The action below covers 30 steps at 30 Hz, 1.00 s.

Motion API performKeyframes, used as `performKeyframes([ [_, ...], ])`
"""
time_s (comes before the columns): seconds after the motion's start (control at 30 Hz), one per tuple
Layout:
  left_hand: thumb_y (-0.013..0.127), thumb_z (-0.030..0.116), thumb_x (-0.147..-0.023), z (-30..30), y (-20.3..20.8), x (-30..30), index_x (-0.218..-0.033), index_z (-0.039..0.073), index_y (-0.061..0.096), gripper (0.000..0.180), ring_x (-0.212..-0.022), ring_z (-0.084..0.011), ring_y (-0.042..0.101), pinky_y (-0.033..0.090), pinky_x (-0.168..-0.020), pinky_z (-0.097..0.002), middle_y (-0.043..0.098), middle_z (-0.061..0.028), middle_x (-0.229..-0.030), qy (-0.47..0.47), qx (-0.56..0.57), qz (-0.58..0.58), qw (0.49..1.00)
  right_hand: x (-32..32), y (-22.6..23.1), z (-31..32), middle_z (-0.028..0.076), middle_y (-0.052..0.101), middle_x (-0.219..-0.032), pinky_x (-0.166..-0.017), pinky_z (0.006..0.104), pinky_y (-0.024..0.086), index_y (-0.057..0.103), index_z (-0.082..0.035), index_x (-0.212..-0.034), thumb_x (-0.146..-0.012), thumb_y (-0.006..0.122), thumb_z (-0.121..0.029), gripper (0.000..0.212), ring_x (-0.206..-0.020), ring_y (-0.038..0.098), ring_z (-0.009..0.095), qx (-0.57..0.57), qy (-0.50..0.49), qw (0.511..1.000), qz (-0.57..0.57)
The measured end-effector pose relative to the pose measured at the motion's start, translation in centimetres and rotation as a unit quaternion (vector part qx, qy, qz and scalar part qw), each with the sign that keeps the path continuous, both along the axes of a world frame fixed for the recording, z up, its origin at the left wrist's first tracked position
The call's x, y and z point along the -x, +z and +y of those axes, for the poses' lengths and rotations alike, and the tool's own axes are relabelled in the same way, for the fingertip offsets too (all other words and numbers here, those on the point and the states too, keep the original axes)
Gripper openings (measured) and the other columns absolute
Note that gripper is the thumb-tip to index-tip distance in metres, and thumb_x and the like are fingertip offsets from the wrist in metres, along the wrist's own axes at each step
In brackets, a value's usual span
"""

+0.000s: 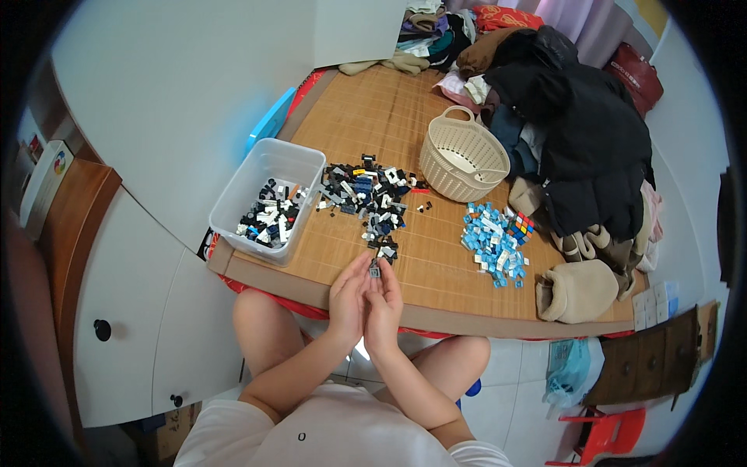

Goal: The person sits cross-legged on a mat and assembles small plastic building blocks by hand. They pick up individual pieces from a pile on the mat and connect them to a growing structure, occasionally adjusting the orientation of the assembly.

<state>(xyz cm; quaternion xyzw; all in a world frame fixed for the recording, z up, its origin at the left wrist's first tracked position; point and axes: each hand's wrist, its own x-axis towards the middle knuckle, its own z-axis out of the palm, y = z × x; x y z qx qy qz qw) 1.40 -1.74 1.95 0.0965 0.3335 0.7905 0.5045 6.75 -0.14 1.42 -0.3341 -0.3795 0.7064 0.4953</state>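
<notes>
My left hand [348,298] and my right hand [384,305] meet at the near edge of the bamboo mat [436,284]. Between their fingertips they grip a small grey toy building brick [375,270]; part of it is hidden by the fingers. Just beyond lies a loose pile of black, white, grey and blue building bricks [372,193], its near end almost touching my fingers. To the left stands a clear plastic bin [306,159] holding more mixed bricks. On the right is a heap of light blue and white bricks [494,243].
A beige woven basket [443,140] stands behind the blue heap, which has a puzzle cube [520,226] at its edge. Dark jackets [595,148] and other clothes are piled at the far right. A blue lid [270,121] leans by the bin against a white cabinet [187,86].
</notes>
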Motion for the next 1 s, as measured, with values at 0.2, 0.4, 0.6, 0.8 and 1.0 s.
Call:
performKeyframes([
  [0.2, 0.034, 0.007, -0.085, -1.5, 3.4, 2.6, -0.13, -0.01, 0.028, 0.048, -0.132, -0.0248, 0.021, 0.019, -0.108, -0.0337, 0.028, -0.0204, -0.137, 0.06, -0.053, 0.037, 0.996, 2.4, 4.7, -1.2, 0.014, 0.039, -0.128, -0.099, 0.0283, 0.033, 0.03, 0.002, -0.133, -0.083, 0.038, 0.007, 0.05, -0.119, 0.039, 0.019, -0.009, 0.08, 0.995, 0.062],
  [0.4, 0.033, 0.006, -0.084, -3.4, 6.2, 6.2, -0.13, -0.01, 0.028, 0.048, -0.131, -0.0261, 0.023, 0.02, -0.108, -0.0349, 0.029, -0.0195, -0.136, 0.138, -0.068, 0.066, 0.986, 5.9, 6.9, -2.1, 0.014, 0.036, -0.131, -0.099, 0.0288, 0.033, 0.029, 0.001, -0.134, -0.083, 0.038, 0.007, 0.051, -0.12, 0.038, 0.019, -0.027, 0.17, 0.982, 0.08],
  [0.6, 0.03, 0.006, -0.083, -4.9, 6.8, 9.5, -0.132, -0.01, 0.024, 0.052, -0.133, -0.0274, 0.018, 0.016, -0.109, -0.0365, 0.025, -0.0204, -0.139, 0.179, -0.088, 0.089, 0.976, 9.4, 7.4, -2.6, 0.014, 0.035, -0.133, -0.1, 0.0289, 0.031, 0.029, 0.001, -0.133, -0.083, 0.039, 0.005, 0.052, -0.122, 0.036, 0.018, -0.034, 0.236, 0.969, 0.068],
  [0.8, 0.031, 0.009, -0.084, -5.6, 7.1, 11.3, -0.133, -0.009, 0.023, 0.052, -0.133, -0.0269, 0.018, 0.014, -0.109, -0.0367, 0.024, -0.0198, -0.14, 0.207, -0.064, 0.106, 0.97, 11.7, 6.8, -2.6, 0.015, 0.03, -0.137, -0.107, 0.032, 0.018, 0.027, 0.002, -0.134, -0.081, 0.039, 0.005, 0.055, -0.129, 0.026, 0.021, -0.072, 0.249, 0.965, 0.039],
  [1.0, 0.032, 0.011, -0.087, -5.9, 6.9, 11.6, -0.133, -0.009, 0.024, 0.051, -0.133, -0.0253, 0.019, 0.014, -0.109, -0.0359, 0.025, -0.0187, -0.14, 0.222, -0.062, 0.099, 0.968, 12.1, 6.4, -2.5, 0.016, 0.024, -0.141, -0.11, 0.034, 0.011, 0.024, 0.003, -0.134, -0.078, 0.038, 0.007, 0.058, -0.133, 0.017, 0.023, -0.081, 0.248, 0.964, 0.042],
])
